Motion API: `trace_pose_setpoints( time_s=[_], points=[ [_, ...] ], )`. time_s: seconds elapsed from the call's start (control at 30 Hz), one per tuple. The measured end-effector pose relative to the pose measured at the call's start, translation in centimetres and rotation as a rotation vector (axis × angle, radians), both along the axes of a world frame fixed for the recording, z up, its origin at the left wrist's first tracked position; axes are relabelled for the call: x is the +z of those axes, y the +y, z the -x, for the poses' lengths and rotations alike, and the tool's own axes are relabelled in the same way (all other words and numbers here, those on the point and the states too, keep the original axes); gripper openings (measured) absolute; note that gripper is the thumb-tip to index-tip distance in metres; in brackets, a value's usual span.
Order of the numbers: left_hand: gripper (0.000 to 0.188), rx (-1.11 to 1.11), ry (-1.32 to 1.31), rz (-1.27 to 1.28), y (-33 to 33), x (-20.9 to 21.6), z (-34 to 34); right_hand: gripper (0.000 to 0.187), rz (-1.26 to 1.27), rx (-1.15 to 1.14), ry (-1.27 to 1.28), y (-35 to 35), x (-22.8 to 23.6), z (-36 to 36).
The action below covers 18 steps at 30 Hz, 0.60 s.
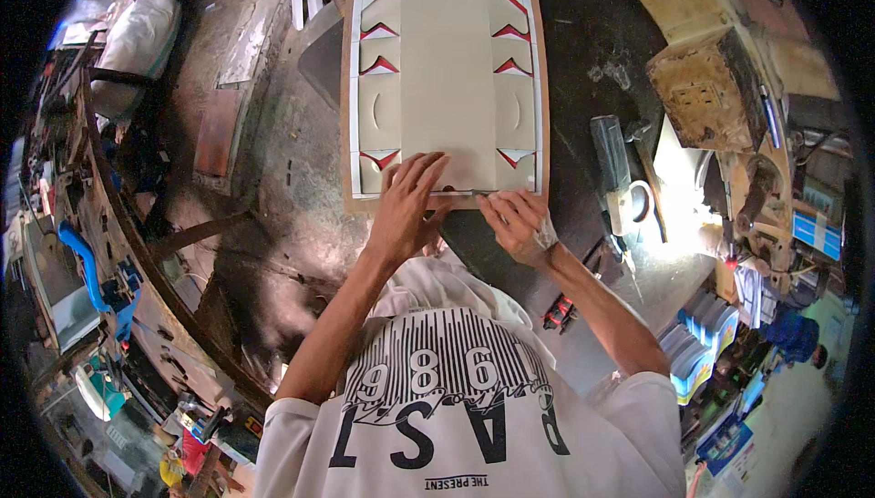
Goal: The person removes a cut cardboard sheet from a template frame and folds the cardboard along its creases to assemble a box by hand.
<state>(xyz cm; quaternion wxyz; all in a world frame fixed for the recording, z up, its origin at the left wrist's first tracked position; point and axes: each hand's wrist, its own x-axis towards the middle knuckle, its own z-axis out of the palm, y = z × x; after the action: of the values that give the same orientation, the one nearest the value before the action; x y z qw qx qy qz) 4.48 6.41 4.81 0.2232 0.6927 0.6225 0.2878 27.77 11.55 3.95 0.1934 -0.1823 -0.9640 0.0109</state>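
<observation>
In front of me lies a rectangular board [539, 70] with a brown rim. On it is a cream sheet [447, 61] with folded-looking side panels. Curved and pointed cut-outs along both sides show red and white beneath. My left hand [412, 197] rests at the sheet's near edge, its fingers stretched and spread, with nothing seen in them. At the near right corner my right hand [518, 223] has its fingers drawn together at the edge. Something thin and dark may be at their tips, too small to name. A pale wrap or strap crosses this hand near the wrist.
Right of the board are a dark rectangular item [608, 147], a white-handled tool [641, 201] and a worn wooden block [706, 92]. A bright patch of light falls there. On the left stand a curved bench edge [155, 288], a blue clamp-like tool [84, 266] and a white sack [141, 38].
</observation>
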Motion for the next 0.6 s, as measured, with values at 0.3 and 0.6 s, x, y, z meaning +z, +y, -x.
trace_pose_setpoints(
  time_s=[0.3,0.6],
  points=[
    [0.058,-0.163,0.107,0.012,2.6,-0.8,-0.9,0.039,0.054,-0.325,0.198,-1.7,-1.1,0.8],
    [0.044,-0.370,0.288,-0.307,3.1,-2.5,1.4,0.020,0.783,-0.986,0.642,-4.2,0.6,-1.9]
  ],
)
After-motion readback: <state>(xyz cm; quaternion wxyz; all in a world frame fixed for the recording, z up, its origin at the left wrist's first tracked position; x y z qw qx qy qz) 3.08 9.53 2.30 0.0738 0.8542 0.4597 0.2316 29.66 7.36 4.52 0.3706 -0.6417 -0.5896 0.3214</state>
